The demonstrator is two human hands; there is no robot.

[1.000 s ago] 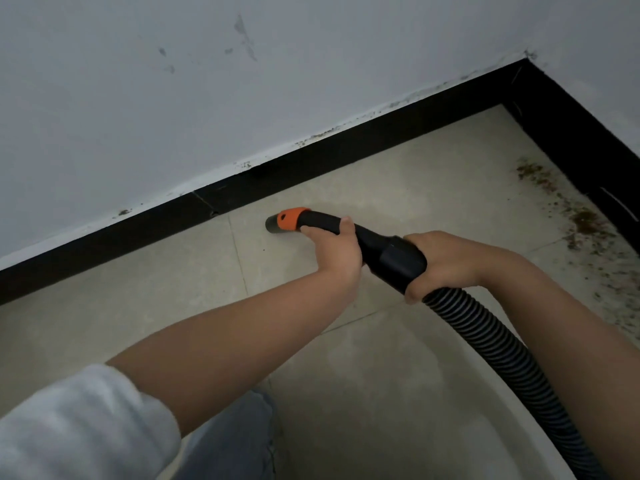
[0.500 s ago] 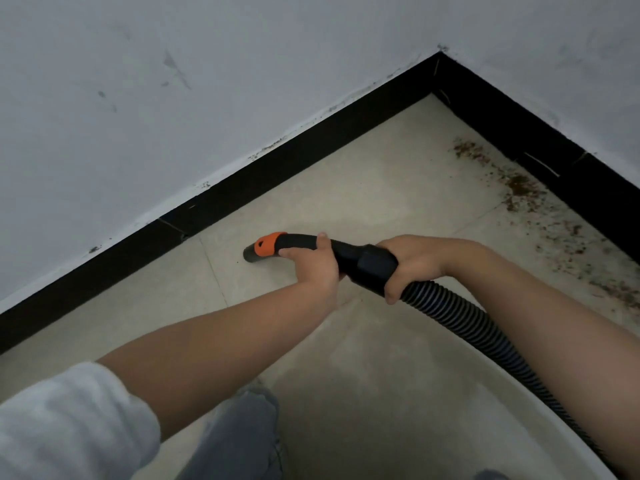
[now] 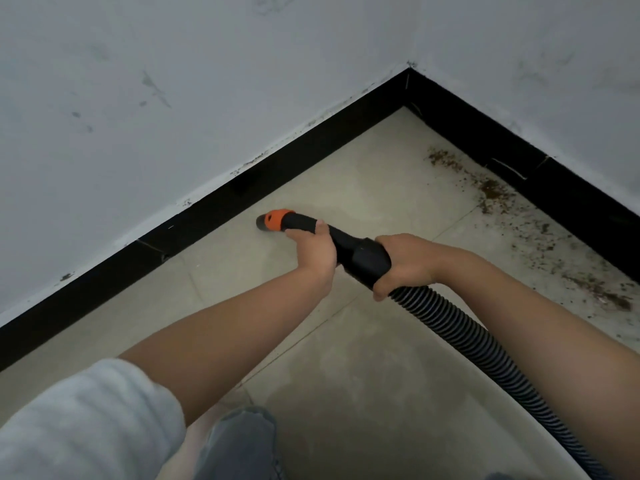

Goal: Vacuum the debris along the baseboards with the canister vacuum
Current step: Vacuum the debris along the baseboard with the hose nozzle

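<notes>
Both hands hold the vacuum wand, whose orange-collared nozzle (image 3: 272, 220) rests on the floor tile (image 3: 363, 375) just beside the black baseboard (image 3: 207, 216), well short of the corner. The left hand (image 3: 313, 247) wraps its fingers round the rigid tube behind the collar; the right hand (image 3: 403, 259) curls round the thick black cuff (image 3: 363, 259) where the ribbed hose (image 3: 485, 348) joins. The brown debris (image 3: 491, 188) lies along the baseboard past the corner, well apart from the nozzle. The wand looks light and stiff, the hose springy and likely to tug, so holding tube and cuff together seems sound
</notes>
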